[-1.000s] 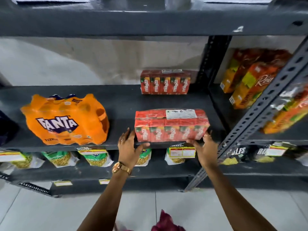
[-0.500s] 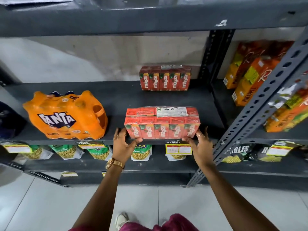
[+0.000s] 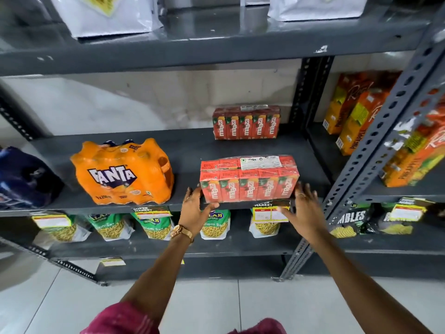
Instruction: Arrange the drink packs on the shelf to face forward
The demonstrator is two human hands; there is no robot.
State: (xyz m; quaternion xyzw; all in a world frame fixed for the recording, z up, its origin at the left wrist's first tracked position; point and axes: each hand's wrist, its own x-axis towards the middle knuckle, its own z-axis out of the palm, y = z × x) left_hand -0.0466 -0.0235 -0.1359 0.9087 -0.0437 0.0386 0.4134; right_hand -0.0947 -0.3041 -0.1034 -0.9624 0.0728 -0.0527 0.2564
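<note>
Two hands reached up from the bottom of the frame toward the front red drink pack (image 3: 249,180), which sat at the front edge of the grey shelf (image 3: 185,150), a little right of centre, its printed faces turned forward. The left hand (image 3: 193,209), with a gold watch (image 3: 181,232) on its wrist, was spread open at the pack's lower left corner, fingers touching or just beside that end and the thumb under the shelf lip. The right hand (image 3: 303,210) was also spread open at the pack's lower right corner, fingertips close to that end; I could not tell whether they touched it. Neither hand was closed around the pack.

A second red drink pack (image 3: 246,122) stood upright at the back of the same shelf, above the first in the frame and well apart from it. An orange Fanta pack (image 3: 122,173) sat left of centre on that shelf, with a dark blue pack (image 3: 22,178) at the far left edge. Tall orange juice cartons (image 3: 354,109) filled the next bay at the right, behind a perforated metal post (image 3: 375,145). Green snack bags (image 3: 214,225) and yellow price tags (image 3: 271,212) lined the shelf below. White bags (image 3: 106,14) stood on the top shelf. Maroon sleeves (image 3: 120,319) showed at the bottom.
</note>
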